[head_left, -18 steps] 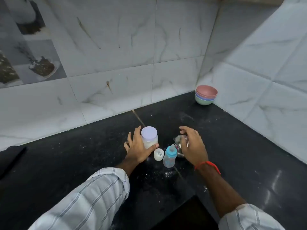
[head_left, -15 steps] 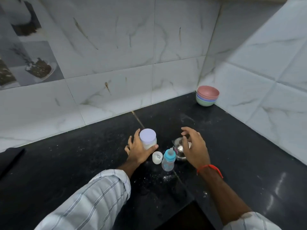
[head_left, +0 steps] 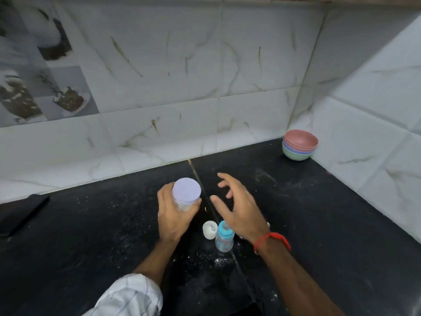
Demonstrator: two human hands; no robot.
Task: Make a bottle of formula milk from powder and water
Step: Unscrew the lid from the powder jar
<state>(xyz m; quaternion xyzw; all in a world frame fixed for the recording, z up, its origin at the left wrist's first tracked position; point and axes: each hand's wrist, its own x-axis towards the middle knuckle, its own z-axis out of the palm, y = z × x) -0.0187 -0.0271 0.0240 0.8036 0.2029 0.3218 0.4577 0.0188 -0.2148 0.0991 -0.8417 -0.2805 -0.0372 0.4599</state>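
Holding the jar [head_left: 185,197] in our left hand [head_left: 172,215] at mid-frame, our right hand [head_left: 239,210] open beside it. It looks light and smooth; grip the lid's edge.

On the counter [head_left: 91,236], the baby bottle [head_left: 224,239] stands just right of the small cap [head_left: 209,229]. The jar [head_left: 186,197] sits in the left hand [head_left: 174,215], behind and left of them. The right hand [head_left: 239,210] hovers above the bottle. The stacked bowls [head_left: 299,145] sit in the far right corner.
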